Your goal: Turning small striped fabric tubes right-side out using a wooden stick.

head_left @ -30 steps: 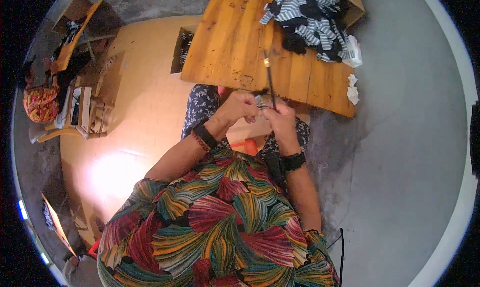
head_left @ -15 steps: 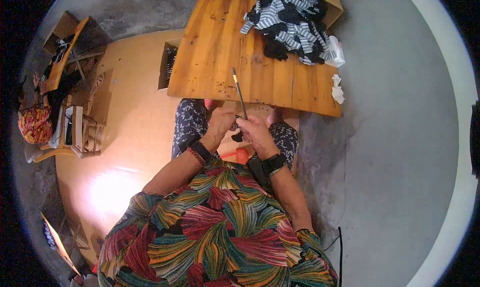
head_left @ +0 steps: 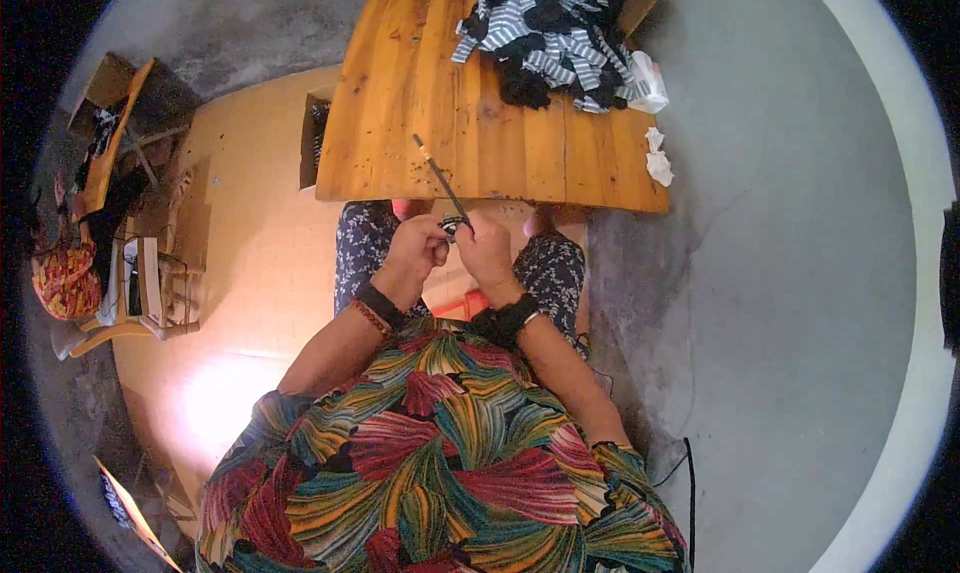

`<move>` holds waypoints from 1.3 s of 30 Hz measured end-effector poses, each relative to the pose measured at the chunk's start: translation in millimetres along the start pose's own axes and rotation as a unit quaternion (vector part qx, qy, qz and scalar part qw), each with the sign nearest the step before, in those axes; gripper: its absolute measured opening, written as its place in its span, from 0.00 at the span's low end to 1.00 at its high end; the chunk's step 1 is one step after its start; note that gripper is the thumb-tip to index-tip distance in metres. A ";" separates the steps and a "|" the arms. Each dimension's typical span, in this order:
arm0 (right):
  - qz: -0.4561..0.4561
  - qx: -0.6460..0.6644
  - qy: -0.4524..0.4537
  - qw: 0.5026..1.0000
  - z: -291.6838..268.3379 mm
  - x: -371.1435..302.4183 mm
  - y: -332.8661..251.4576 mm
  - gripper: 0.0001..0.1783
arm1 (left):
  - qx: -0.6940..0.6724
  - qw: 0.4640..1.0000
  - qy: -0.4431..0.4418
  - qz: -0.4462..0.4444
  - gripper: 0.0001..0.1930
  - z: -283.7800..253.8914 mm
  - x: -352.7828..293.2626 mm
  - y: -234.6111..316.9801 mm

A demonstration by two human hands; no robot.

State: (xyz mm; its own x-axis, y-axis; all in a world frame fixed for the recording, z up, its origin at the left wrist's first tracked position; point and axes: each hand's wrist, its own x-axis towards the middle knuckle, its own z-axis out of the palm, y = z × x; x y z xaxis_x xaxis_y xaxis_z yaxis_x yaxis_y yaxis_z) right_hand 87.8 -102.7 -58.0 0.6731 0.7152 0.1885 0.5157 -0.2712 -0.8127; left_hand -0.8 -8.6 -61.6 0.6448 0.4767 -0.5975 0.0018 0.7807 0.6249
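Note:
In front of my lap, my right hand [head_left: 486, 249] is closed around a thin dark rod [head_left: 442, 181] with a pale yellow band near its far end. The rod points up and to the left, its tip over the near part of the wooden table. My left hand [head_left: 410, 255] is close beside it, thumb and fingers pinched on a small black-and-pale piece [head_left: 451, 223], perhaps striped cloth. This piece lies between the two hands, by the rod's lower end. The fingers partly hide it.
A heap of black and grey-striped cloth pieces [head_left: 560, 48] spills from a cardboard box [head_left: 640, 3] onto the wooden table [head_left: 400, 103]. Crumpled tissues [head_left: 658, 158] lie at its right edge. Another person [head_left: 68, 278] sits far left. A red object [head_left: 463, 306] shows between my legs.
The rod has tilted further left, and both hands have shifted slightly left. The dark piece that hung below my right hand no longer shows there. The table appears shifted left and up.

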 end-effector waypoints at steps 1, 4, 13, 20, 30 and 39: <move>0.002 -0.001 0.002 1.000 2.9 0.0 2.8 0.09 | -0.041 0.997 -0.066 -0.029 0.02 -9.3 4.1 -1.5; 0.017 0.098 0.000 0.995 6.0 -0.2 11.8 0.06 | -0.063 0.985 -0.151 -0.053 0.02 -7.6 -2.0 -1.2; 0.109 0.099 -0.049 0.988 -8.8 5.8 -7.7 0.06 | 0.002 0.984 -0.178 -0.017 0.07 12.7 -15.7 16.2; 0.092 0.192 -0.038 0.976 -17.3 7.8 -4.6 0.06 | 0.257 0.954 -0.126 0.092 0.06 20.6 -11.3 25.6; 0.272 0.566 -0.138 0.766 -26.5 12.0 -15.4 0.09 | 0.138 0.981 0.013 0.133 0.03 12.2 2.5 12.3; 0.272 0.408 -0.249 0.835 -39.2 13.1 -24.4 0.08 | 0.265 0.961 -0.017 0.077 0.06 12.6 -2.0 3.2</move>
State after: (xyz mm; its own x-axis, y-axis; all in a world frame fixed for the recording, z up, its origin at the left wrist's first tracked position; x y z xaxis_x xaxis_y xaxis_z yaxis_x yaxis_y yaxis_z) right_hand 104.8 -112.0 -14.2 0.2813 0.8632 -0.4193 -0.4639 -0.2601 -0.8468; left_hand 7.5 -12.1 -52.1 0.6935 0.5494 -0.4661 0.2874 0.3822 0.8782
